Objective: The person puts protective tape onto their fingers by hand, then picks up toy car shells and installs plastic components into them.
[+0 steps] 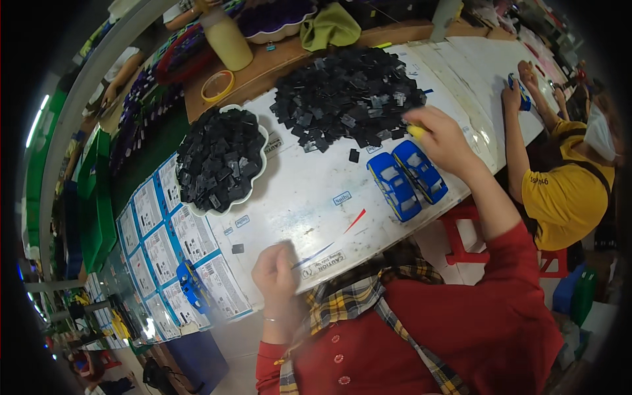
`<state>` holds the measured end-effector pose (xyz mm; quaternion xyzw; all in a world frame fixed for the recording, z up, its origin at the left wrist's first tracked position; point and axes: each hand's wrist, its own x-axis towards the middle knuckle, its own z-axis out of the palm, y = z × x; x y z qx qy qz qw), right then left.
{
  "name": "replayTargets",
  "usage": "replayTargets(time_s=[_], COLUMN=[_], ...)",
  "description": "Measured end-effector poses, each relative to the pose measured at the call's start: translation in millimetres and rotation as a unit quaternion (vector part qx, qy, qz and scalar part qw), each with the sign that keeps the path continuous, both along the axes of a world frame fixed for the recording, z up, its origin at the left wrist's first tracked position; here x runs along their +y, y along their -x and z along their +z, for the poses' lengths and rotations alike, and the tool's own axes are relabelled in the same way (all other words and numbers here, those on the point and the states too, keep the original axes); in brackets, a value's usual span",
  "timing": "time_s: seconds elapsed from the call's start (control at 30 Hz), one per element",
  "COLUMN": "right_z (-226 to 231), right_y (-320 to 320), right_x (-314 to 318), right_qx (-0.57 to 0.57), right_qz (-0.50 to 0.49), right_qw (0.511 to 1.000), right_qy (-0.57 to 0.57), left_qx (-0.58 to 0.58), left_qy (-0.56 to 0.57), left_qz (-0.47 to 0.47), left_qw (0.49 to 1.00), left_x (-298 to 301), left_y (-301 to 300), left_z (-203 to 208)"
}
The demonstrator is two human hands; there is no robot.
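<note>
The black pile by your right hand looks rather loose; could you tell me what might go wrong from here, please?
1. The right hand reaches into the black pile; strays already lie outside it, so more pieces may scatter.
2. The two blue toy cars sit close to the table edge under that forearm; a sweep of the arm could knock them off.
3. The white bowl is heaped high, so pieces could spill over its rim.

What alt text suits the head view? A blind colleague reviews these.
A person's right hand reaches into a heap of small black parts above two blue toy cars on a white table; the left hand rests at the near edge.
</note>
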<state>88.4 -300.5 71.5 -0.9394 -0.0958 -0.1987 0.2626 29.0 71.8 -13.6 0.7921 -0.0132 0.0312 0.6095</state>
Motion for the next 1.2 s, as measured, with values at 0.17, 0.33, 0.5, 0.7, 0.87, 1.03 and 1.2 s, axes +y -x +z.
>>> replayTargets(time_s=[0.17,0.33,0.5,0.7,0.87,1.03,1.2], right_z=[-41,-77,-62,-61,-62,-65,-65], right_y=[78,81,88,76,77,84,84], right_x=[-35,-28,-22,19,28,43,68], right_qx=[0.073,0.082,0.142,0.182,0.138,0.184,0.22], right_qz=[-0.058,-0.036,-0.026,0.018,0.024,0.023,0.019], right_qw=[0.993,0.993,0.978,0.971,0.976,0.96,0.962], right_qy=[-0.08,-0.079,-0.152,-0.157,-0.167,-0.208,-0.161], left_qx=[-0.012,-0.01,0.011,-0.026,-0.058,-0.108,-0.084], left_qy=[-0.047,-0.141,-0.075,-0.156,-0.184,-0.338,-0.398], left_qz=[-0.013,0.03,-0.018,0.01,0.074,0.147,0.154], left_qw=[0.999,0.99,0.997,0.987,0.978,0.923,0.9], left_x=[-3,-3,-22,-4,20,54,57], left_y=[3,9,17,34,24,2,-16], left_z=[-2,3,17,21,19,18,13])
